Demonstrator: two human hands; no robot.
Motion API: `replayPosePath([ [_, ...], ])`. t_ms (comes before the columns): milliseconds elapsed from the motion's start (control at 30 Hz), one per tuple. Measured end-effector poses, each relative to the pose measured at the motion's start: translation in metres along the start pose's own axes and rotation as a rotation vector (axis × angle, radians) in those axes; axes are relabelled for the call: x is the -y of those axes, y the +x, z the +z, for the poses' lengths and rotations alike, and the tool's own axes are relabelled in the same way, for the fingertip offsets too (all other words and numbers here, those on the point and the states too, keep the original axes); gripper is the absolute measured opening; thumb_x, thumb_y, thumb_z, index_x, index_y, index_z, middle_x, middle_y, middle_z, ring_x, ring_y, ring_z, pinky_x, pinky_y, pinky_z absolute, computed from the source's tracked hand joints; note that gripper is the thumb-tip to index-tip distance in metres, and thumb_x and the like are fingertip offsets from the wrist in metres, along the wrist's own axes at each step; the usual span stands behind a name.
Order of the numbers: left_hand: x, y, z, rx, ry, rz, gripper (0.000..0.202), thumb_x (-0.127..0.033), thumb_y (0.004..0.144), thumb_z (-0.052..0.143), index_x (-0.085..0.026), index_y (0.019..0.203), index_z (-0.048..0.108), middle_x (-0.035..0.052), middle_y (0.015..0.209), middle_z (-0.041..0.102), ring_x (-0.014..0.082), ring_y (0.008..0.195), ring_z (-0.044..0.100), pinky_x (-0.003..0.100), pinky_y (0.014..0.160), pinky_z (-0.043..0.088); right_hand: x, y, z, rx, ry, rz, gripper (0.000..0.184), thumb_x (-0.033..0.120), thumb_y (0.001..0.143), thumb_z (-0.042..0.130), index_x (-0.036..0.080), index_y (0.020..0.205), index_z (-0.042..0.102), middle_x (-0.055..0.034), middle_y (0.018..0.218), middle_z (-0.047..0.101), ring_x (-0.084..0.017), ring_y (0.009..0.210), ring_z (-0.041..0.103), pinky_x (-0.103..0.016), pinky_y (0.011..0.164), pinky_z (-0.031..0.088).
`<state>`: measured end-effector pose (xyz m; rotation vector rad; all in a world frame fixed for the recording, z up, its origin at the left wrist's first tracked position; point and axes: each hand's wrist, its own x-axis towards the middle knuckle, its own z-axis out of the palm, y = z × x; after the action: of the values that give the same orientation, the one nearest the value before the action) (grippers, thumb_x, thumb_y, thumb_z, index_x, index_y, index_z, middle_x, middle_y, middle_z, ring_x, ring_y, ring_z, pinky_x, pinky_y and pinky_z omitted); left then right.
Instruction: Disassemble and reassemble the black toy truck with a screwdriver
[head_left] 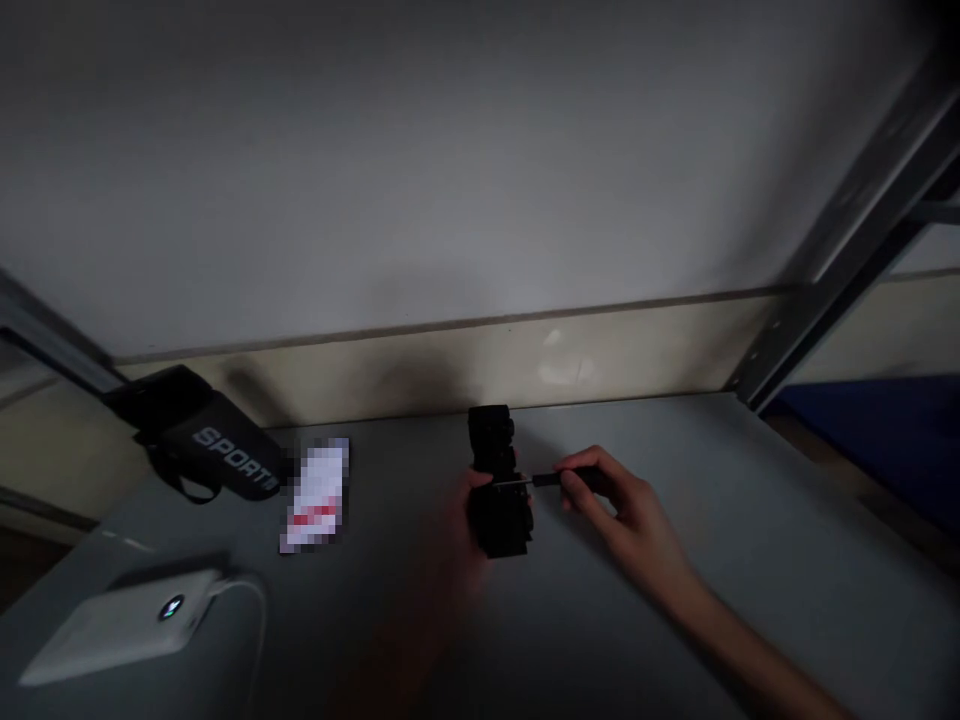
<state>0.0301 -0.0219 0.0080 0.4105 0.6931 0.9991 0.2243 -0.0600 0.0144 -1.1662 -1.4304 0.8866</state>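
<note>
Upright on the grey table stands a black blocky device (495, 525) whose exact kind I cannot make out in the dim light. My left hand (474, 510) grips it from its left side, thumb across the front and the other fingers mostly hidden. In my right hand (611, 495) is a screwdriver (551, 480) with a black handle, held closed between thumb and fingers. Its thin metal shaft points left and reaches the middle of the device; whether the tip sits in a screw is too small to tell.
To the left, a black bottle marked SPORT (225, 445) leans over beside a lit phone (319, 495) with a blurred screen. A white power bank (127, 620) with a cable lies nearer. Metal posts (840, 240) and a wall (450, 200) bound the table (675, 440).
</note>
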Motion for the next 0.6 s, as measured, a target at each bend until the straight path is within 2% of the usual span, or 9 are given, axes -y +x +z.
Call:
replayPosePath([
  [133,0.0016,-0.0006,-0.0004,-0.072,0.011,0.019,0.036,-0.022,0.078,0.069,-0.012,0.111,0.080,0.0112,0.086,0.078,0.0222,0.071,0.074,0.031,0.066,0.057,-0.0005,-0.0007,-0.0012,0.003,-0.030,-0.018,0.025,0.046,0.107,0.060,0.022,0.104,0.067,-0.0001,0.078,0.068,-0.018,0.074,0.067,-0.027,0.069,0.051],
  [333,0.0045,-0.0010,0.0030,-0.079,0.025,0.085,0.040,-0.018,0.069,0.076,-0.013,0.108,0.079,0.0115,0.090,0.079,0.0217,0.073,0.074,0.030,0.067,0.058,-0.0001,-0.0005,-0.0023,0.008,-0.054,-0.031,0.023,0.044,0.108,0.060,0.023,0.104,0.068,0.0003,0.078,0.070,-0.017,0.073,0.067,-0.025,0.068,0.051],
  [600,0.0064,0.0007,0.0029,-0.109,0.061,0.118,0.036,-0.013,0.070,0.070,-0.014,0.105,0.079,0.0101,0.094,0.079,0.0219,0.077,0.075,0.030,0.069,0.058,0.0004,0.0001,-0.0009,0.005,-0.033,-0.040,0.024,0.044,0.108,0.059,0.022,0.103,0.067,0.0003,0.077,0.069,-0.017,0.072,0.067,-0.026,0.067,0.050],
])
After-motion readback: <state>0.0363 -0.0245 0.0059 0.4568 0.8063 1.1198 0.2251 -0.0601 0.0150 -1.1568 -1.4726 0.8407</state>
